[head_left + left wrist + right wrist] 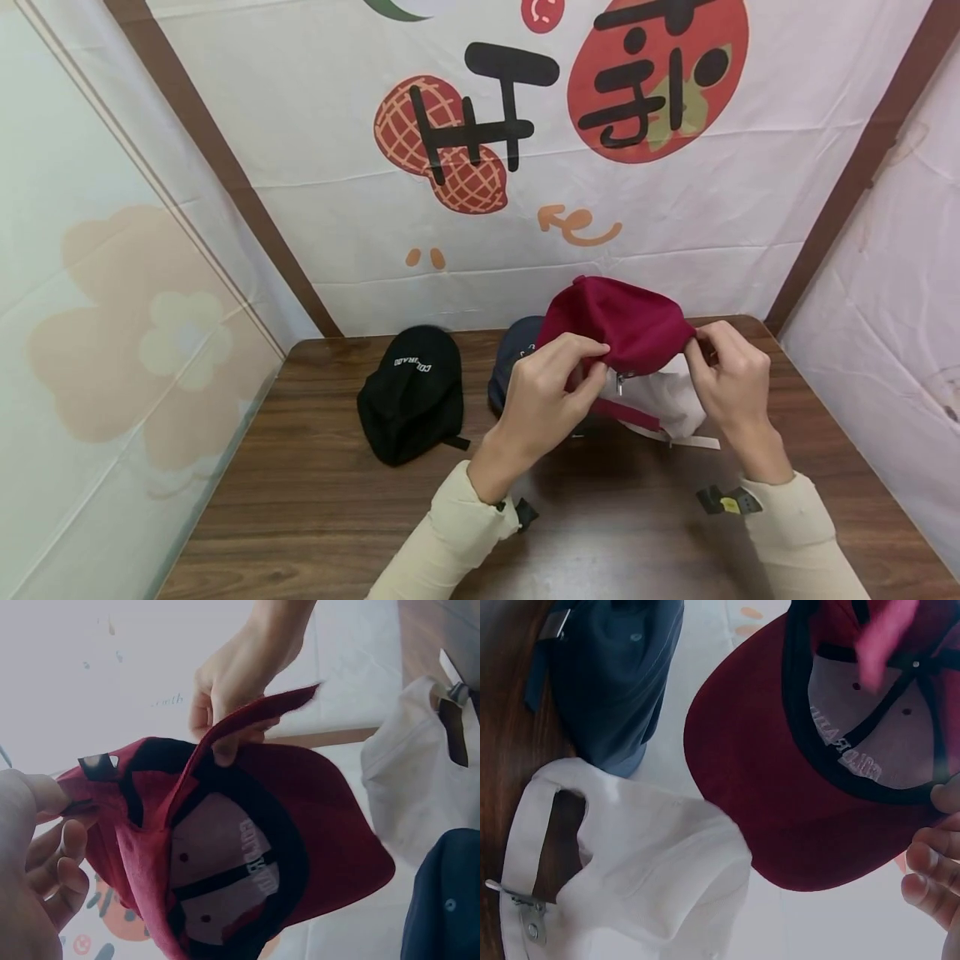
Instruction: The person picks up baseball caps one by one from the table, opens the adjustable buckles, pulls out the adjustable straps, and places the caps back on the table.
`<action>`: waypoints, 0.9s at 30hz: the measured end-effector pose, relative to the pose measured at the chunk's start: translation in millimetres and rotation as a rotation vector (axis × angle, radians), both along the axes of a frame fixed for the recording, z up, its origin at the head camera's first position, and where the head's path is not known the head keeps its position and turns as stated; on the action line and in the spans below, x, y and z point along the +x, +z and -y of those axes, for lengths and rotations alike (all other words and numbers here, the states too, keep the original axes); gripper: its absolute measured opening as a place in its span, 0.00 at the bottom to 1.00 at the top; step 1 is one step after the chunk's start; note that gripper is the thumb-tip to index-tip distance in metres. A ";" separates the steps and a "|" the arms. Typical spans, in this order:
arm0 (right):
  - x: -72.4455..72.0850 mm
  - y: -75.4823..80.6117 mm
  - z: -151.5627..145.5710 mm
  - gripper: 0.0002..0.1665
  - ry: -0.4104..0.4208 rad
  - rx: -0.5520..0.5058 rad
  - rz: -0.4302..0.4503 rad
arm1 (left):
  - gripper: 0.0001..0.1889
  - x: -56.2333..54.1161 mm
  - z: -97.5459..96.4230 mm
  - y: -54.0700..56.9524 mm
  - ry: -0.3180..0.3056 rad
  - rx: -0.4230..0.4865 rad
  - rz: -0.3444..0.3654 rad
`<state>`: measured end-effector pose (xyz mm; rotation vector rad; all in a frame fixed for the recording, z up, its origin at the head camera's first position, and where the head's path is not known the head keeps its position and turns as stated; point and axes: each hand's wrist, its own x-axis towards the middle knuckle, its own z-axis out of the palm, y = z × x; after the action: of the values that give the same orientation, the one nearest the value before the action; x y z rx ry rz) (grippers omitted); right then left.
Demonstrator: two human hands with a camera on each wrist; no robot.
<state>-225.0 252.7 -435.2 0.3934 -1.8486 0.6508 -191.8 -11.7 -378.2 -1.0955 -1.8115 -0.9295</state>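
A dark red baseball cap (622, 321) is held up over the far part of the table by both hands. My left hand (551, 392) pinches its back edge; in the left wrist view, a metal buckle (99, 766) shows near those fingers. With thumb and fingers, my right hand (731, 375) grips the side edge close to the brim (735, 750). The underside of the cap, with its black sweatband (281, 825) and lettering seen from behind, faces both wrist cameras. A loose red strap (259, 712) sticks out across the opening.
Behind the red cap, a white cap (678, 404) lies on the brown table (315, 517), its strap toward me. A navy cap (512, 358) stands left of it, partly covered. Farther left lies a black cap (416, 387) with white lettering. A printed cloth (322, 208) hangs behind the table.
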 end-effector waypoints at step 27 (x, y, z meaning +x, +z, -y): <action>-31.5 -17.4 -26.5 0.06 -0.072 -0.080 0.058 | 0.07 -23.3 -42.5 -6.8 0.040 -0.130 0.019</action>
<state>-256.5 279.2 -452.6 0.2566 -1.8768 0.6904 -215.1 30.8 -385.0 -1.1297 -1.9244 -0.8105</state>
